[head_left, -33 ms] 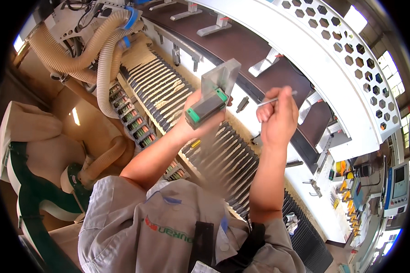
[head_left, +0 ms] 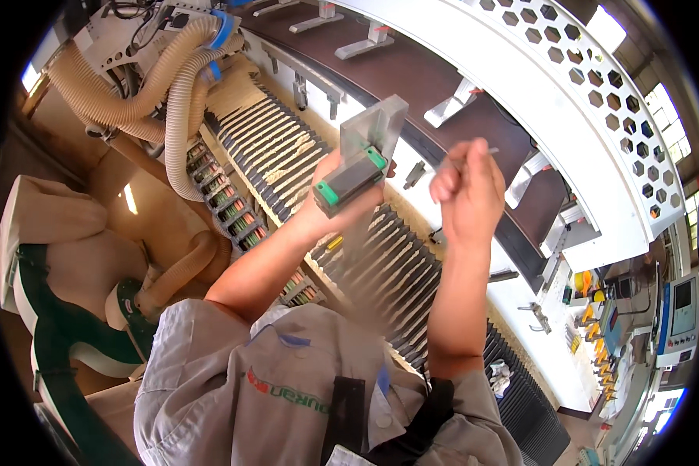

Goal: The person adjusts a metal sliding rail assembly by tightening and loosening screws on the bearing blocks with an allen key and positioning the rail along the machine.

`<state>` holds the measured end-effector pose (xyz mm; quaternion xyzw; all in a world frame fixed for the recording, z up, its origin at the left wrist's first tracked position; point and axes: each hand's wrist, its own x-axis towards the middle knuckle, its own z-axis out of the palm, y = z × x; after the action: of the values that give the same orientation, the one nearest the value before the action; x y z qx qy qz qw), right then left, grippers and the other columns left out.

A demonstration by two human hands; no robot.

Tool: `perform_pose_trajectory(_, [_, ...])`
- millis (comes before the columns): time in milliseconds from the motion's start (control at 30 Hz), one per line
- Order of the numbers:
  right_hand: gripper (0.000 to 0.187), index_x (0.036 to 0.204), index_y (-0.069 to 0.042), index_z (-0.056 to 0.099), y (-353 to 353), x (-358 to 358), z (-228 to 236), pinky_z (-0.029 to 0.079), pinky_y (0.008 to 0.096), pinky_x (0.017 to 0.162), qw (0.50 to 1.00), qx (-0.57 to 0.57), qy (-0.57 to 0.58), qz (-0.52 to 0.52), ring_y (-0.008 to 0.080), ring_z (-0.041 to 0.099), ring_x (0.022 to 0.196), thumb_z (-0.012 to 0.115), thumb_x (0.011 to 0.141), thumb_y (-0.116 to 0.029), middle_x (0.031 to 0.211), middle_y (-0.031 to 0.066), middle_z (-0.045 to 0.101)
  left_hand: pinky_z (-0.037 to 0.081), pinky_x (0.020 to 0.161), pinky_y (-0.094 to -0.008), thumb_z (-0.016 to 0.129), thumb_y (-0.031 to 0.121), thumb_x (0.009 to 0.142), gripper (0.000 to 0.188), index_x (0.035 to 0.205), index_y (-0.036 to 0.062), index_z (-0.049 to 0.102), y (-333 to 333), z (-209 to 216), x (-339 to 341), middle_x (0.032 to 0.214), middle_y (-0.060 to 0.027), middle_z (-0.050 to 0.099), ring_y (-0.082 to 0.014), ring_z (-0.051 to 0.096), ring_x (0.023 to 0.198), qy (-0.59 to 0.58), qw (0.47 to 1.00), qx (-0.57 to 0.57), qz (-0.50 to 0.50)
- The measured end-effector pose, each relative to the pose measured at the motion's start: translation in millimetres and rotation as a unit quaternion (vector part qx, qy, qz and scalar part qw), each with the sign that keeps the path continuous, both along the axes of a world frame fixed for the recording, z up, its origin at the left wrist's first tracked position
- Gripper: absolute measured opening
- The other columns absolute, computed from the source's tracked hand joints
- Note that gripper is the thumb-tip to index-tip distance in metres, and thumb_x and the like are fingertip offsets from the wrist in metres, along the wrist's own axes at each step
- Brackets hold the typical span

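Note:
My left hand (head_left: 328, 217) is wrapped around a linear guide carriage (head_left: 351, 183), dark grey with green end caps. A flat grey metal plate (head_left: 374, 124) stands up from its far end, joined to it as far as I can see. To the right, apart from the block, my right hand (head_left: 478, 206) pinches a thin metal rod (head_left: 494, 151) between thumb and fingers. The rod is smeared by motion, and most of it is hidden by the fingers, so its exact kind does not show.
Below my hands runs a dusty black bellows cover (head_left: 388, 256). The white machine housing (head_left: 551, 101) arches along the far right. Ribbed hoses (head_left: 182, 116) hang at the left. A control panel (head_left: 679, 318) and yellow-handled tools (head_left: 598, 349) are at the right.
My right hand has shifted slightly up and to the left with the rod, which is more blurred. The carriage and plate in my left hand have risen a little.

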<state>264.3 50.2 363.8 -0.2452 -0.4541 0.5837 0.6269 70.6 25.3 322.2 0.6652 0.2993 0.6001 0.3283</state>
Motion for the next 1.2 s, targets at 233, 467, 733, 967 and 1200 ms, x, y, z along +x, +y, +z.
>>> perform_pose_trajectory(233, [0.034, 0.090, -0.001, 0.059, 19, -18, -12, 0.044, 0.0303, 0.050, 0.983, -0.031, 0.032, 0.180, 0.0185, 0.054, 0.054, 0.053, 0.099, -0.033, 0.069, 0.0085, 0.059, 0.052, 0.075, -0.0310, 0.063, -0.004, 0.074, 0.031, 0.105, 0.0033, 0.059, 2, 2, 6, 0.095, -0.0071, 0.066, -0.0152, 0.063, 0.084, 0.063, 0.995, 0.044, 0.061])
perform_pose_trajectory(467, [0.034, 0.090, -0.001, 0.059, 16, -24, -17, 0.048, 0.0311, 0.053, 0.983, -0.045, 0.032, 0.174, 0.0194, 0.057, 0.055, 0.054, 0.098, -0.034, 0.070, 0.0086, 0.059, 0.046, 0.074, -0.0284, 0.057, -0.006, 0.072, 0.051, 0.121, 0.0052, 0.046, 1, 10, 9, 0.099, -0.0047, 0.056, -0.0126, 0.054, 0.087, 0.060, 0.997, -0.052, 0.001])
perform_pose_trajectory(733, [0.034, 0.090, -0.001, 0.058, 16, -22, -19, 0.048, 0.0316, 0.053, 0.981, -0.037, 0.041, 0.186, 0.0196, 0.057, 0.056, 0.054, 0.099, -0.034, 0.070, 0.0090, 0.059, 0.046, 0.073, -0.0290, 0.056, -0.011, 0.076, 0.054, 0.125, 0.0071, 0.043, 4, 6, 14, 0.103, -0.0051, 0.053, -0.0135, 0.052, 0.088, 0.004, 0.997, -0.051, -0.053])
perform_pose_trajectory(967, [0.033, 0.090, -0.001, 0.058, 15, -19, -19, 0.049, 0.0324, 0.052, 0.982, -0.030, 0.033, 0.183, 0.0197, 0.057, 0.057, 0.053, 0.100, -0.033, 0.069, 0.0090, 0.058, 0.046, 0.075, -0.0302, 0.057, -0.008, 0.079, 0.054, 0.127, 0.0115, 0.043, 3, 8, 21, 0.107, -0.0050, 0.051, -0.0140, 0.051, 0.093, -0.135, 0.972, -0.117, -0.152])
perform_pose_trajectory(1200, [0.030, 0.088, -0.008, 0.059, 25, -2, -25, 0.047, 0.0335, 0.053, 0.974, -0.084, 0.148, 0.150, 0.0187, 0.057, 0.056, 0.055, 0.098, -0.035, 0.069, 0.0046, 0.058, 0.050, 0.072, -0.0278, 0.062, 0.000, 0.082, 0.020, 0.102, 0.0003, 0.060, 4, -8, 6, 0.093, -0.0062, 0.065, -0.0132, 0.062, 0.084, -0.033, 0.999, -0.034, -0.003])
